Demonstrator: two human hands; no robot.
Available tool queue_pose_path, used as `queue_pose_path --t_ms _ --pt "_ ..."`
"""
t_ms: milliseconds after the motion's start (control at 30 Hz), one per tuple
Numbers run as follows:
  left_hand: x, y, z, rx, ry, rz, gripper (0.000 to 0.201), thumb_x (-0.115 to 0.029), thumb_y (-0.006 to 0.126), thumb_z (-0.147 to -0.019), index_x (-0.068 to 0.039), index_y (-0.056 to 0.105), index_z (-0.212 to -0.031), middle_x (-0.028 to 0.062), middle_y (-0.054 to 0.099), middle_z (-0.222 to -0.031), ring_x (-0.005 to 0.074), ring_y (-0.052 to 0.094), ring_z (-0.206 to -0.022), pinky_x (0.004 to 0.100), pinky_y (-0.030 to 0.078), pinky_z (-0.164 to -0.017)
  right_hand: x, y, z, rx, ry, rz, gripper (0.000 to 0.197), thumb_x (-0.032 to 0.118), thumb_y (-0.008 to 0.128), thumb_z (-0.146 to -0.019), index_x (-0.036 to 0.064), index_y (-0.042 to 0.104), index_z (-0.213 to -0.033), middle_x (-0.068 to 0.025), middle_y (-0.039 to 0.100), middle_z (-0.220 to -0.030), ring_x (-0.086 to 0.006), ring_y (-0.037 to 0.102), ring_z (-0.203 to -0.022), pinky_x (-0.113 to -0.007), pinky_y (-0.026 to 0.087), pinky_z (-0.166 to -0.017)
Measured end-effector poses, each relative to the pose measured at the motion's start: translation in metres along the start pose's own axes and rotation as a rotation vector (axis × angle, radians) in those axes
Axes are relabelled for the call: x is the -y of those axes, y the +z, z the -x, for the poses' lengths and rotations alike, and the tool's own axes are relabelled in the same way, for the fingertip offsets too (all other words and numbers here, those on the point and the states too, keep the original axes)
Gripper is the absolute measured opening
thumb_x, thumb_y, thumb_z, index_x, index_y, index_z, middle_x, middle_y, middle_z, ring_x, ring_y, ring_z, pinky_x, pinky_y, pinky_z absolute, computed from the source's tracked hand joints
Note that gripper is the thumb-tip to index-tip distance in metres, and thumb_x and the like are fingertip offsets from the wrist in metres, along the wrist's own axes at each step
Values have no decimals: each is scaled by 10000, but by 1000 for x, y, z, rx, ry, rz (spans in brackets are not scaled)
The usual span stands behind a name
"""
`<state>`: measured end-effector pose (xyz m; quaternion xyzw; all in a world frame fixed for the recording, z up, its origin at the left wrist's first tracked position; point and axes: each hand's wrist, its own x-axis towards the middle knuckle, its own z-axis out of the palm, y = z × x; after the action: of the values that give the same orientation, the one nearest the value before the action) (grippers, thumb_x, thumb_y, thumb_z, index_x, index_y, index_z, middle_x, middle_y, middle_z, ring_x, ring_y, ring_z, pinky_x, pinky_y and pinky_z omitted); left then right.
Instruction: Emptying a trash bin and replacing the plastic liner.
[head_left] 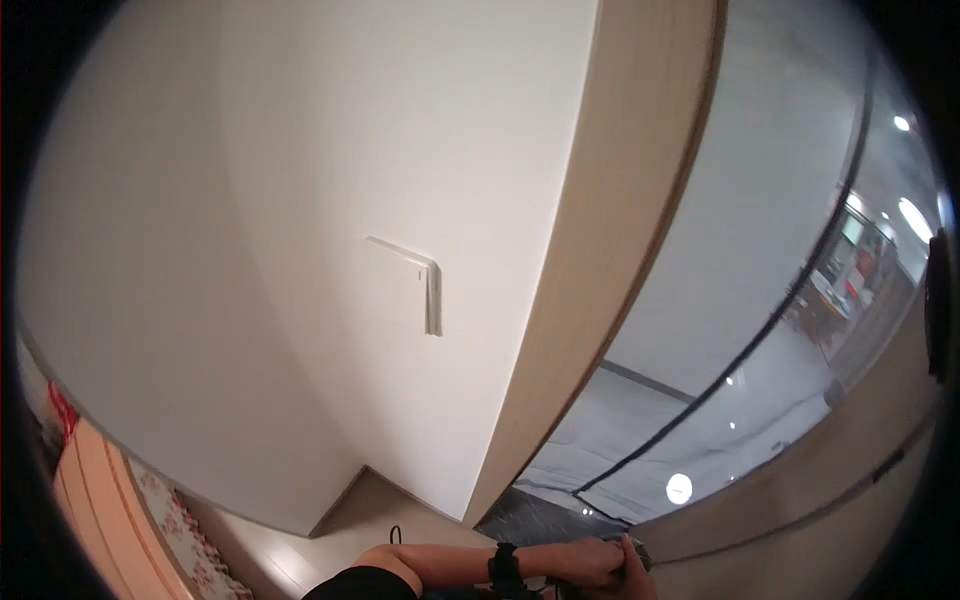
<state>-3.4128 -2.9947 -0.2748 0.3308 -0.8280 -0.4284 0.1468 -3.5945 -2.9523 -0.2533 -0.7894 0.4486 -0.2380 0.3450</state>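
My left hand (588, 561) reaches across the bottom of the view, its forearm coming out of a black sleeve, with a black band (505, 568) round the wrist. Its fingers are curled and mostly out of sight. Pressed close against it is my right hand (637, 578), of which a raised finger or thumb and part of the back show. Both are closed beside the lower edge of a wooden door (790, 520). A small brownish patch shows by the fingertips, but what they hold is too hidden to name.
A white wall (300, 150) with a flat white plate (433, 295) fills the left and middle. A light wood door frame (590, 200) borders an opening onto glossy grey-white marbled flooring (640, 450). At lower left are an orange-brown wooden panel (105, 500) and flowered ruffled fabric (180, 520).
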Motion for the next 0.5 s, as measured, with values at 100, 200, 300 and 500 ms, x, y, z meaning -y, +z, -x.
queue_pose_path --t_ms 100,200,300,500 --pt "3 -19 -11 -73 -92 96 297 -261 595 -848 13 627 -957 206 645 -902 403 615 -859 452 490 -744 -39 -10 -48 134 -103 40 604 80 676 -810 41 439 -1364 -180 605 -1154 -299 594 -987 -395 489 -812" --pt "25 -23 -6 -487 115 177 292 -269 538 -923 0 635 -984 186 641 -979 364 605 -899 416 487 -775 -75 -27 -94 413 -91 203 474 122 628 -841 29 514 -1292 -182 654 -1042 -286 615 -961 -406 486 -812" --pt "-2 -69 22 -636 46 148 207 -186 580 -929 -2 648 -997 156 644 -1043 288 616 -937 374 492 -781 -73 -63 -133 413 -44 184 371 165 577 -877 18 571 -1217 -157 679 -981 -271 635 -919 -402 494 -810" --pt "-13 -66 77 -1901 102 89 281 -193 487 -968 12 638 -848 95 624 -806 166 594 -742 303 472 -649 -192 -115 -204 21 -98 -220 316 195 515 -930 3 586 -1171 -124 659 -1007 -253 618 -918 -386 472 -839"
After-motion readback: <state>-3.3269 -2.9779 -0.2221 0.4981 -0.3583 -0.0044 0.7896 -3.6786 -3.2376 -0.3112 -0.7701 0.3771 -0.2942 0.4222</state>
